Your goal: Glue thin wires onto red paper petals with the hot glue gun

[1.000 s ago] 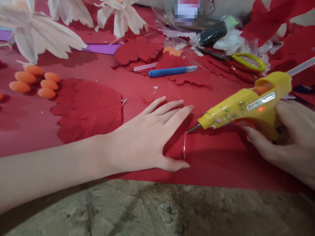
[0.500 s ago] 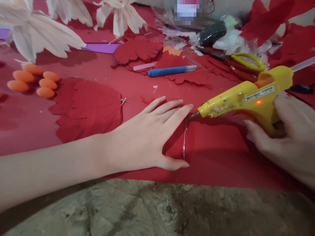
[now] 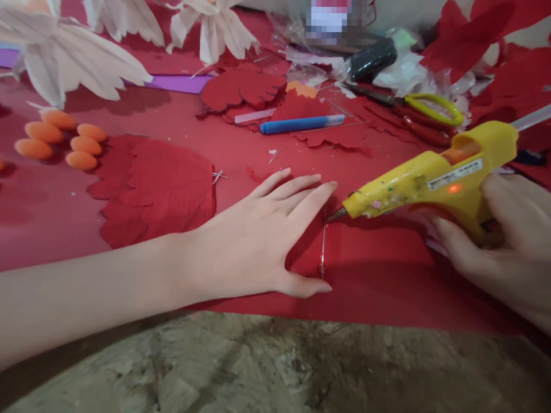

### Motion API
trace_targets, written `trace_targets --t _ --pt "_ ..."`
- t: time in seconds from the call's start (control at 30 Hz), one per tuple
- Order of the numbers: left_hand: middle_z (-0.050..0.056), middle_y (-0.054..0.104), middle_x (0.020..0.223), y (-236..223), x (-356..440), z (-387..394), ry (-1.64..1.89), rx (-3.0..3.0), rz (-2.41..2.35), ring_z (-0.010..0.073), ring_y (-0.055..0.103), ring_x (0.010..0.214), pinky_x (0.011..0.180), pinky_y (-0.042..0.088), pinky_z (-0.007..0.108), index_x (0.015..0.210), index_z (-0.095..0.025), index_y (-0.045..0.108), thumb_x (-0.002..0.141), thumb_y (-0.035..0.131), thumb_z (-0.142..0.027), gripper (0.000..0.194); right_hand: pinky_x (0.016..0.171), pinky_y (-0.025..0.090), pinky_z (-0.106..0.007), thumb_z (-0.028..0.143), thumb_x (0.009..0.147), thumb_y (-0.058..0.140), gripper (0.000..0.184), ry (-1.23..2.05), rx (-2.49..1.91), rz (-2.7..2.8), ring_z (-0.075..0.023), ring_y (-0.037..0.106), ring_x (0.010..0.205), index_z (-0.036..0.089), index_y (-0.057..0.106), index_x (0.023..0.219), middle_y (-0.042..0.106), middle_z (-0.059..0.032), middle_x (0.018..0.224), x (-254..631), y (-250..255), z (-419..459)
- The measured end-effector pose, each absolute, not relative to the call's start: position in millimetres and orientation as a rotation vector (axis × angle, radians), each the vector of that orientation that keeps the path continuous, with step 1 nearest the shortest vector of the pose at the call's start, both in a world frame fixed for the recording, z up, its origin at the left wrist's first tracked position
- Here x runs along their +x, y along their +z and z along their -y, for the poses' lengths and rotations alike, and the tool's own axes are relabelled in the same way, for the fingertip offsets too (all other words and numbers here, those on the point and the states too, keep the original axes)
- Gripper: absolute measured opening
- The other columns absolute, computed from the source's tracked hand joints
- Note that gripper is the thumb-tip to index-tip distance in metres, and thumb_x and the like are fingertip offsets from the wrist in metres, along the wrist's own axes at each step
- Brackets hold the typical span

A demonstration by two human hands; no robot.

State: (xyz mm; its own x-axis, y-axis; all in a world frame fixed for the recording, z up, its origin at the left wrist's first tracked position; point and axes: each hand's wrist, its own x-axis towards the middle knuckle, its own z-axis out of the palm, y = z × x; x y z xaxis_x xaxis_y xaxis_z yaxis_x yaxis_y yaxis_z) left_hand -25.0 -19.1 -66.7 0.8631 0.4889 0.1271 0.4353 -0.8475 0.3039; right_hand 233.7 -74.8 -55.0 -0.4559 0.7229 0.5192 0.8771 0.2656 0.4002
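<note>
My left hand [image 3: 275, 229] lies flat with its fingers spread, pressing down a red fabric or paper piece [image 3: 307, 255] that it mostly covers. A thin wire [image 3: 323, 252] runs along that piece's right edge, between my index finger and thumb, with shiny glue on it. Wrapped round the handle of a yellow hot glue gun [image 3: 400, 183] is my right hand [image 3: 508, 241]. The gun's metal nozzle is at the upper part of the wire, and its orange light is on. Left of my hand lies a stack of red scalloped petals [image 3: 167, 183], with several wire ends sticking out.
Orange oval pieces [image 3: 45, 132] sit at the left, below white flowers [image 3: 73, 51]. Behind my left hand lie a blue pen [image 3: 301, 124] and red cut petals [image 3: 241, 89]. Yellow-and-red-handled scissors [image 3: 434, 109] rest near plastic bags [image 3: 400, 71]. The red table covering's front edge [image 3: 365, 322] runs below.
The glue gun's nozzle moved up along the wire toward my index finger, then slightly back down. My left hand has stayed in place.
</note>
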Motion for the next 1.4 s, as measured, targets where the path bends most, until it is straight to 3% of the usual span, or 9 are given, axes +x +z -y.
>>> trace_targets --t 0.2,0.4,0.63,0.8,0.9,1.13,1.27,1.4 --pt "0.020 0.036 0.141 -67 -25 19 0.280 2.764 -0.705 0.0290 0.026 0.134 0.111 0.017 0.041 0.134 -0.007 0.029 0.067 0.054 -0.068 0.094 0.034 0.022 -0.024 0.039 0.078 0.036 0.021 -0.750 -1.772 2.209 -0.0126 0.044 0.047 0.022 0.035 0.066 0.045 -0.0030 0.059 230 -54 80" --pt "0.021 0.036 0.141 -67 -24 18 0.273 2.757 -0.689 0.0290 0.025 0.134 0.111 0.016 0.040 0.133 -0.001 0.029 0.068 0.056 -0.067 0.096 0.032 0.023 -0.019 0.030 0.078 0.044 0.028 -0.801 -1.545 2.331 -0.0082 0.028 0.042 0.022 0.021 0.064 0.030 0.0026 0.054 228 -47 79" --pt "0.018 0.036 0.141 -68 -25 19 0.304 2.762 -0.700 0.0287 0.027 0.134 0.110 0.018 0.041 0.134 -0.008 0.030 0.069 0.053 -0.066 0.090 0.034 0.028 -0.021 0.042 0.079 0.043 0.025 -0.755 -1.690 2.326 -0.0095 0.033 0.043 0.022 0.033 0.067 0.036 0.0011 0.056 236 -47 81" --pt "0.019 0.037 0.141 -68 -25 19 0.302 2.776 -0.696 0.0286 0.028 0.134 0.111 0.018 0.041 0.134 -0.006 0.029 0.069 0.053 -0.067 0.092 0.036 0.024 -0.024 0.035 0.079 0.046 0.015 -0.825 -1.651 2.296 -0.0111 0.042 0.047 0.020 0.046 0.076 0.049 -0.0020 0.063 237 -49 81" --pt "0.021 0.037 0.140 -69 -25 19 0.295 2.782 -0.702 0.0281 0.028 0.134 0.111 0.018 0.040 0.134 -0.003 0.030 0.067 0.055 -0.067 0.096 0.037 0.025 -0.025 0.033 0.081 0.048 0.018 -0.905 -1.565 2.307 -0.0101 0.038 0.045 0.020 0.043 0.070 0.043 0.0006 0.056 232 -47 78" --pt "0.022 0.035 0.141 -68 -25 18 0.281 2.766 -0.699 0.0288 0.027 0.134 0.111 0.017 0.040 0.134 -0.002 0.029 0.067 0.055 -0.067 0.097 0.035 0.024 -0.024 0.059 0.079 0.046 0.042 -0.881 -1.631 2.239 -0.0112 0.043 0.046 0.021 0.037 0.064 0.041 0.0004 0.052 228 -44 75" --pt "0.021 0.036 0.141 -68 -25 19 0.304 2.772 -0.699 0.0279 0.027 0.134 0.111 0.018 0.039 0.133 -0.003 0.030 0.067 0.055 -0.067 0.095 0.035 0.023 -0.023 0.057 0.081 0.046 0.044 -0.882 -1.614 2.253 -0.0103 0.044 0.048 0.022 0.027 0.062 0.039 0.0013 0.052 226 -46 75" --pt "0.022 0.037 0.140 -70 -25 18 0.314 2.777 -0.683 0.0276 0.028 0.134 0.111 0.017 0.037 0.133 -0.001 0.031 0.068 0.055 -0.067 0.096 0.036 0.022 -0.023 0.053 0.082 0.047 0.048 -0.876 -1.476 2.342 -0.0093 0.038 0.046 0.023 0.016 0.062 0.026 0.0045 0.050 225 -46 79"
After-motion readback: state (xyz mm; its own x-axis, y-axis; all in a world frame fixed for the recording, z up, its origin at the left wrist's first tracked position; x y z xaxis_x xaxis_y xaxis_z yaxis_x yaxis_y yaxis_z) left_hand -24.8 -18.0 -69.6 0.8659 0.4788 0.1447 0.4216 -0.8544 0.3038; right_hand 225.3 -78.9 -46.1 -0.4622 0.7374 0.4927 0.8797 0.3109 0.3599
